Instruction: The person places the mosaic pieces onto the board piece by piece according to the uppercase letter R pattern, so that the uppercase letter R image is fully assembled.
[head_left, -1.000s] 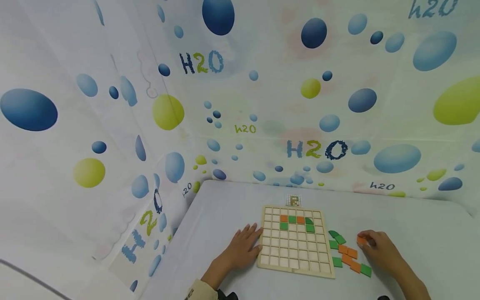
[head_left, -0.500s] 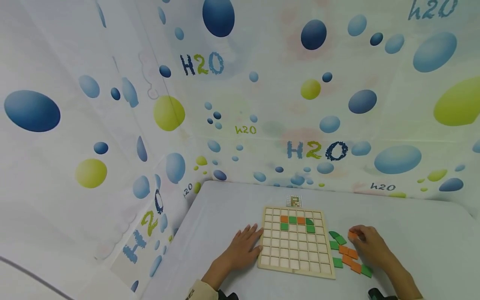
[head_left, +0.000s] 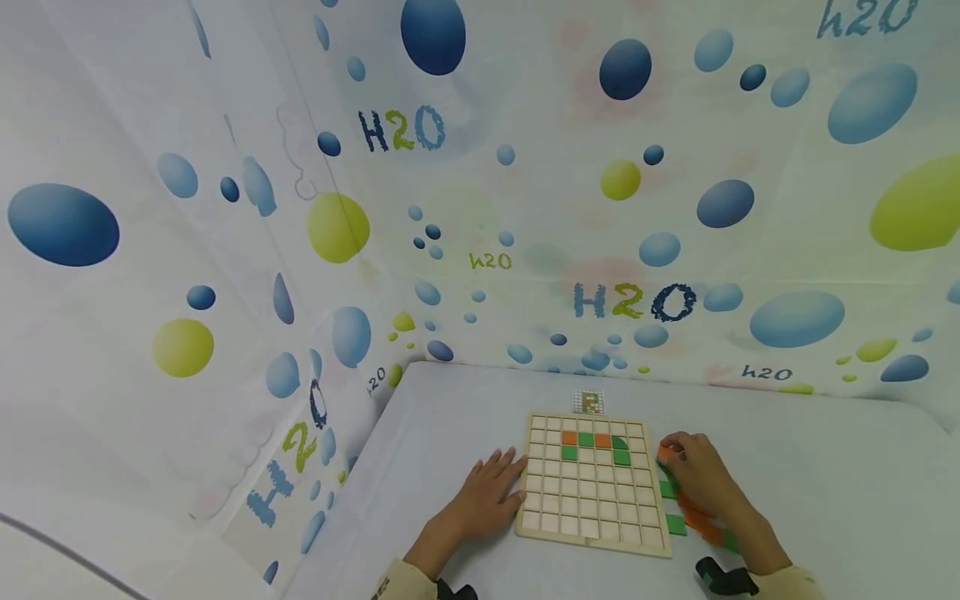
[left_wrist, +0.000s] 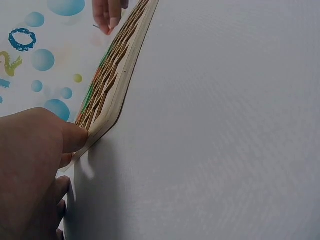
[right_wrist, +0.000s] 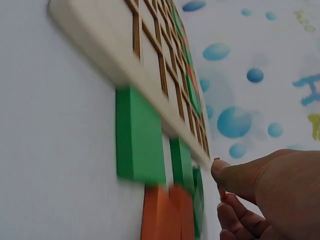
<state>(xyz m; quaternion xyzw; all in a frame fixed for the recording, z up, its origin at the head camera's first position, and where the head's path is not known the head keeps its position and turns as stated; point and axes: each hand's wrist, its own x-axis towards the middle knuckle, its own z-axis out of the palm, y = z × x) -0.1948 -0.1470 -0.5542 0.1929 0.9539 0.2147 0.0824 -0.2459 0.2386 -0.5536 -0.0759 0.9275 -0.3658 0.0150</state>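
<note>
A wooden grid board (head_left: 588,501) lies on the white-covered table, with several orange and green tiles set in its upper cells. My left hand (head_left: 486,497) rests flat at the board's left edge, fingers straight and touching the frame. Just off the board's right edge, my right hand (head_left: 705,477) pinches an orange tile (head_left: 666,452) between thumb and fingers. In the right wrist view only slivers of that tile (right_wrist: 222,192) show past the thumb. Loose green tiles (head_left: 677,524) and orange tiles (head_left: 701,523) lie below the right hand, which partly covers them.
A small pattern card (head_left: 588,402) lies just beyond the board's far edge. A white curtain (head_left: 525,200) printed with blue and green ovals hangs behind and to the left of the table (head_left: 450,400).
My right hand has moved left with the orange tile, from beyond the loose tiles to near the board's right edge. The left hand has stayed in place.
</note>
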